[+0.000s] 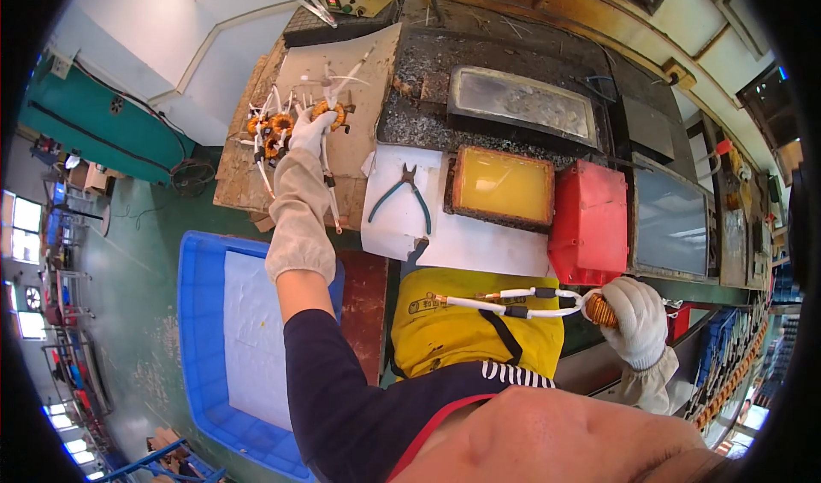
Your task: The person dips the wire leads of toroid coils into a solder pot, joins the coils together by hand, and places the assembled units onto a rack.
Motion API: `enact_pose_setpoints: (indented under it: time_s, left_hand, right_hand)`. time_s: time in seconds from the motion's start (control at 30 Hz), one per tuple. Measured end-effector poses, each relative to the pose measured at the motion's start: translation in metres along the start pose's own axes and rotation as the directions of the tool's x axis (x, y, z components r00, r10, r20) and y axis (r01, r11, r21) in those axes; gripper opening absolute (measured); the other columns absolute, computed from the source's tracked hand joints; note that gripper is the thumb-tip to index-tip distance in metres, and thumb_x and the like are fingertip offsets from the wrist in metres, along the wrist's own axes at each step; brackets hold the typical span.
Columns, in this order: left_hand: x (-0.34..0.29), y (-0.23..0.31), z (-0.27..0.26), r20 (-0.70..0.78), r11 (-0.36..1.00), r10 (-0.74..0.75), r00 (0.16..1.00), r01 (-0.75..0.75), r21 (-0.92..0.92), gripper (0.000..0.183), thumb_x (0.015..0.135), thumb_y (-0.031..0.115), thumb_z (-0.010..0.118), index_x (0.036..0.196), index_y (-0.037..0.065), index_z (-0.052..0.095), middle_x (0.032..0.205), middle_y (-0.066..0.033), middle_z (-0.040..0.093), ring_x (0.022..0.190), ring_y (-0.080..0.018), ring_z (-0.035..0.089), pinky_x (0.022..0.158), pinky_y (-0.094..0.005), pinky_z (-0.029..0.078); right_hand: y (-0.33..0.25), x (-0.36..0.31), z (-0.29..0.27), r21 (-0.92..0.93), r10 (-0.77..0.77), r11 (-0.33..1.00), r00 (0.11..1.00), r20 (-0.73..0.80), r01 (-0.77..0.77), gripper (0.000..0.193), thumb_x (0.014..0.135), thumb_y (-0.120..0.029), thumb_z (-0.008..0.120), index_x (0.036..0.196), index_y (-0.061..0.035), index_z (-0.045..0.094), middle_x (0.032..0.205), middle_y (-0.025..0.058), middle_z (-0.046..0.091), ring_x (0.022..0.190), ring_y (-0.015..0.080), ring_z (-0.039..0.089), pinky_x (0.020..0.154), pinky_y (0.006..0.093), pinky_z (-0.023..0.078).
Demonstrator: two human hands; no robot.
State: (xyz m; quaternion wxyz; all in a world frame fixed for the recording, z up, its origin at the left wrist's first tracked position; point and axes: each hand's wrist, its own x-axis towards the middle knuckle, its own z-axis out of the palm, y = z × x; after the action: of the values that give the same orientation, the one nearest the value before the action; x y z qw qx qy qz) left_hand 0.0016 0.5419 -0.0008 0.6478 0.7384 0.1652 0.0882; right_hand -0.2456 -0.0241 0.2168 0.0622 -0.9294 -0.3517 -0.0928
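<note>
My left hand [311,131], in a white glove and a beige sleeve cover, reaches to the far left of the bench. Its fingers close on a copper toroidal coil [329,117] with white-sleeved leads. More copper coils [275,126] lie heaped just left of it, on a cardboard sheet [363,81]. My right hand [637,322], gloved too, is at the lower right, wrapped round another copper toroidal coil [601,309]. That coil's two white-sleeved leads [530,303] point left, with black bands and bare copper ends, above my yellow apron [462,338].
Green-handled cutters [404,194] lie on white paper [496,248]. Right of them stand a tray of yellow liquid [503,187] and a red bin [590,226]. A metal-rimmed molten-looking pot [523,105] sits behind. A blue crate [201,338] stands at lower left.
</note>
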Motion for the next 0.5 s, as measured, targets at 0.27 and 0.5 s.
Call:
enact_pose_setpoints:
  time_s: [0.27, 0.5]
  left_hand:
    - [-0.046, 0.024, -0.026, 0.061, 0.927, 0.073, 0.996, -0.045, -0.373, 0.041, 0.079, 0.006, 0.07, 0.117, 0.003, 0.056, 0.085, 0.0006, 0.062, 0.064, -0.007, 0.054, 0.058, -0.0208, 0.044]
    - [-0.058, 0.014, -0.031, -0.112, 0.666, 0.104, 0.988, -0.153, -0.73, 0.032, 0.084, 0.006, 0.064, 0.114, 0.003, 0.054, 0.086, -0.0054, 0.061, 0.073, -0.0191, 0.06, 0.067, -0.0355, 0.052]
  right_hand:
    - [0.001, -0.017, 0.004, 0.021, 0.017, 1.0, 1.0, -0.003, -0.017, 0.068, 0.048, -0.006, 0.074, 0.113, -0.0075, 0.055, 0.108, 0.0102, 0.059, 0.101, 0.0303, 0.059, 0.088, 0.043, 0.046]
    - [-0.002, -0.021, 0.001, 0.021, 0.033, 0.999, 0.999, 0.037, -0.033, 0.069, 0.047, -0.006, 0.075, 0.113, -0.0078, 0.055, 0.108, 0.0102, 0.06, 0.102, 0.0307, 0.059, 0.088, 0.0433, 0.046]
